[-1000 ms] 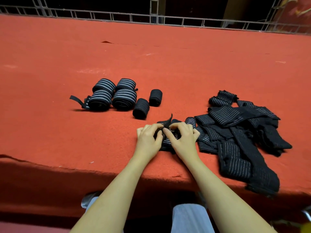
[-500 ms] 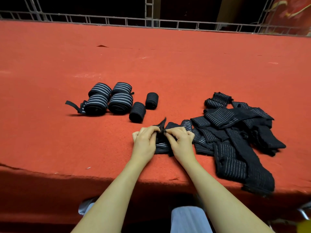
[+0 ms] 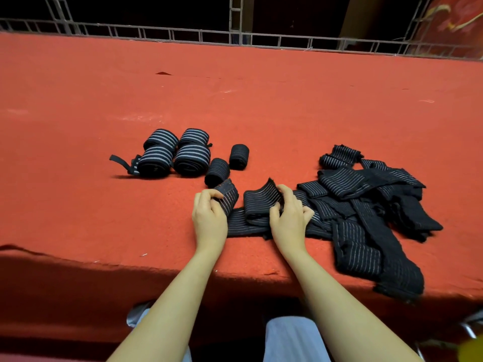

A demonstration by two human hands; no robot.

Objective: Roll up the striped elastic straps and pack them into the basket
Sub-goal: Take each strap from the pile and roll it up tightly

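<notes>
Where half a second ago both hands met over one bunched end of a strap, they have now drawn apart. The left hand pinches one end of the striped strap, curled upward between thumb and fingers, and the right hand grips a raised fold of the same strap just to the right. The stretch between them lies flat on the red counter, near its front edge.

The right palm hides part of the strap, and where it runs into the heap of loose straps to the right cannot be told. The heap's near end hangs over the counter edge, blurred. No basket shows in view.

To the far left of the hands lie four thick rolled straps with pale stripes, touching in a block, one with a loose tail trailing left. Two smaller dark rolls lie just right of them, the nearer one close to the left hand's fingers. A metal railing runs along the counter's far side. Pale trousers show below, between the forearms.
</notes>
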